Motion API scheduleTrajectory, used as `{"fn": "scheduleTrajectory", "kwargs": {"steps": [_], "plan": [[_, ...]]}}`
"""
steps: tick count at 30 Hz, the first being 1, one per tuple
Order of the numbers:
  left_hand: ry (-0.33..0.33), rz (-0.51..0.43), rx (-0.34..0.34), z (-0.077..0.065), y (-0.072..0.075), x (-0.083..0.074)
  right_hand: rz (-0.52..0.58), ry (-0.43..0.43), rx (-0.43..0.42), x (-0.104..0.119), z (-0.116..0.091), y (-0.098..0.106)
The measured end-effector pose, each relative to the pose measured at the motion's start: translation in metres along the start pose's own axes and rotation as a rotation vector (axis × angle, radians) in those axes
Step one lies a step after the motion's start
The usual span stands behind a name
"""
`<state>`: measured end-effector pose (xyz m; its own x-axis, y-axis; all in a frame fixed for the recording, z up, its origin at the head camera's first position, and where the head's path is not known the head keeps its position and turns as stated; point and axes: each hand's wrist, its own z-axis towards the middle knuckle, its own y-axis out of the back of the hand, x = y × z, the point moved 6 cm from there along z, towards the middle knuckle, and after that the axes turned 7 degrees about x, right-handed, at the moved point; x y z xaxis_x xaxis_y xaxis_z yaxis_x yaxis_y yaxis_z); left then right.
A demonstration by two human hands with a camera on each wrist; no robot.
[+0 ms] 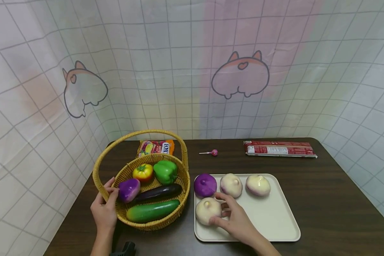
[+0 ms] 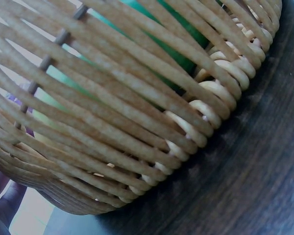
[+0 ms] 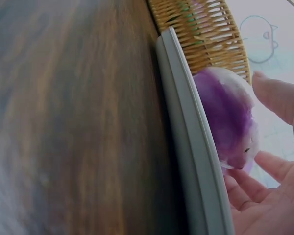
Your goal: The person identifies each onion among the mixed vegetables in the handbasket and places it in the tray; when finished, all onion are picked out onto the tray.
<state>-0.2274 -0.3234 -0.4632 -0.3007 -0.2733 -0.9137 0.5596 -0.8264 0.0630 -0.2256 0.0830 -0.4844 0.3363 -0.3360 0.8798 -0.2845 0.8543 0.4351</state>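
Observation:
On the left, my left hand (image 1: 104, 209) grips the wicker basket (image 1: 185, 199) where its rim meets the handle; in the left wrist view its fingers are mostly hidden behind the weave. Inside lie a purple-and-white turnip (image 1: 129, 190), a yellow-red tomato (image 1: 143, 172), a green bell pepper (image 1: 165, 172), an eggplant (image 1: 161, 192) and a cucumber (image 1: 153, 211). My right hand (image 1: 235, 218) is spread around a whitish turnip (image 1: 207, 211) at the tray's front left, fingers against its side. In the right wrist view the thumb stands slightly off this purple-and-white turnip (image 3: 228, 115).
The cream tray (image 1: 265, 224) also bears a purple turnip (image 1: 205, 185) and two pale turnips, one in the middle (image 1: 231, 185) and one at right (image 1: 258, 185). Behind are a candy bag (image 1: 156, 147), a lollipop (image 1: 213, 152) and a red packet (image 1: 280, 149). A dark object (image 1: 126, 249) lies at the front edge.

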Motion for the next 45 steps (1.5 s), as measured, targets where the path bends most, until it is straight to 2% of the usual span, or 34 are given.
{"fn": "scheduleTrajectory", "kwargs": {"steps": [5, 12, 27, 36, 41, 45], "plan": [[-0.003, -0.01, -0.001, 0.0, 0.0, -0.002, 0.001, -0.026, -0.063, -0.001, 0.0, 0.005], [-0.001, -0.028, -0.005, 0.0, -0.001, -0.002, -0.015, 0.063, -0.157, 0.007, 0.0, 0.015], [0.012, -0.028, -0.002, 0.0, -0.002, 0.001, 0.014, 0.066, -0.261, 0.009, -0.001, 0.03], [0.017, -0.031, -0.011, 0.0, -0.001, 0.001, 0.011, 0.162, -0.239, 0.033, 0.01, 0.028], [0.02, -0.025, -0.011, -0.001, -0.001, 0.001, 0.025, 0.201, -0.178, 0.052, 0.024, 0.019], [0.026, -0.028, -0.011, -0.001, 0.0, 0.001, 0.049, 0.232, -0.102, 0.07, 0.038, 0.004]]}}
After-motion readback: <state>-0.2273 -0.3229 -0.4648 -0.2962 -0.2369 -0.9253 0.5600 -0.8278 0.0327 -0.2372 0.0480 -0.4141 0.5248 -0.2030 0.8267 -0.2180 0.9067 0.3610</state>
